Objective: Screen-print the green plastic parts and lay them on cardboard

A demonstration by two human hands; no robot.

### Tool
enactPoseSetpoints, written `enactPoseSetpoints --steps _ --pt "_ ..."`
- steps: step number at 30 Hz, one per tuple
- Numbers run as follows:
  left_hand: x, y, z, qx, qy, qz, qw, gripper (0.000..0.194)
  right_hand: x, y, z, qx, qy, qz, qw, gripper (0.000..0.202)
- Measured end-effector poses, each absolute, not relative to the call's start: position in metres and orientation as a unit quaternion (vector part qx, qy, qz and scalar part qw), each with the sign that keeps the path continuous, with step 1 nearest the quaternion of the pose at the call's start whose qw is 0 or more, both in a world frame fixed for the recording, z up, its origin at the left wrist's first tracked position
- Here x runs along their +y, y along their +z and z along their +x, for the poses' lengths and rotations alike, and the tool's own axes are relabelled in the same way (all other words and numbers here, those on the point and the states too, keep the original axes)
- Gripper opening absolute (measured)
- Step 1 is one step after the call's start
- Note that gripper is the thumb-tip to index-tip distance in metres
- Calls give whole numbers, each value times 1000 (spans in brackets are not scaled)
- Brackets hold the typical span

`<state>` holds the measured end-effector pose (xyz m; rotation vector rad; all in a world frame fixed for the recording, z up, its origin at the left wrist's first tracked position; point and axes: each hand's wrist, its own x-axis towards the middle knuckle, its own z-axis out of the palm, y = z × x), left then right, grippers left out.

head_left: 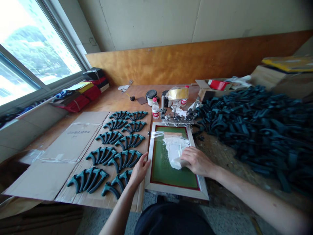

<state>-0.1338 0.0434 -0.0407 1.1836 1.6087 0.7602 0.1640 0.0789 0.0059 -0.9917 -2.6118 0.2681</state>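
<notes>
A screen printing frame [204, 192], pale wood around a green mesh, lies in front of me. My left hand [140, 169] is at its left edge, with thumb and fingers closed on the wooden side; some fingers are hidden. Over the mesh, my right hand [197, 160] grips a crumpled white wipe [174, 151], which looks like tissue or thin cloth. The wipe spreads across the upper middle of the mesh. Beyond the frame's far side is a metal hinge clamp [174, 121]. Dark curved plastic parts [126, 160] lie in fanned rows beside my left hand.
Flattened cardboard [66, 143] lies under the rows. A large heap of dark plastic parts [264, 130] fills the right side. Behind the clamp stand a red-capped bottle [155, 109], an ink tub [151, 98] and a tape roll [178, 93]. Boxes [283, 76] stand at the back right.
</notes>
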Motion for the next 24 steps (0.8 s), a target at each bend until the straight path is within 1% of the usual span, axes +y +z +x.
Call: enactPoseSetpoints --steps 1,5,7,9,11,12,14,17,19,21,23,24 --pt "44 -38 -135 656 312 484 488 64 90 12 161 -906 102 -374 173 14" --pt "47 -13 -140 610 323 468 552 77 140 39 154 -842 72 -497 197 49" --pt "50 10 -141 579 348 450 584 77 158 49 164 -815 44 -537 211 54" --pt "57 39 -138 568 390 438 577 65 167 53 188 -769 34 -582 261 49" --pt "68 68 -132 557 447 438 546 57 168 46 216 -714 60 -631 298 42" --pt "76 81 -128 543 479 441 530 56 165 37 227 -696 82 -648 298 40" --pt "97 104 -120 500 537 443 514 56 150 12 238 -689 129 -660 270 37" --pt "130 130 -107 445 584 445 513 53 117 -33 224 -734 165 -619 223 37" --pt "145 138 -101 432 604 440 505 51 96 -56 206 -771 141 -586 204 36" --pt "143 134 -94 442 633 419 478 52 85 -69 193 -790 109 -573 186 31" --pt "123 114 -86 470 626 395 480 56 83 -68 185 -777 122 -594 171 28" --pt "106 99 -81 485 590 392 513 59 83 -65 181 -762 137 -608 174 27"
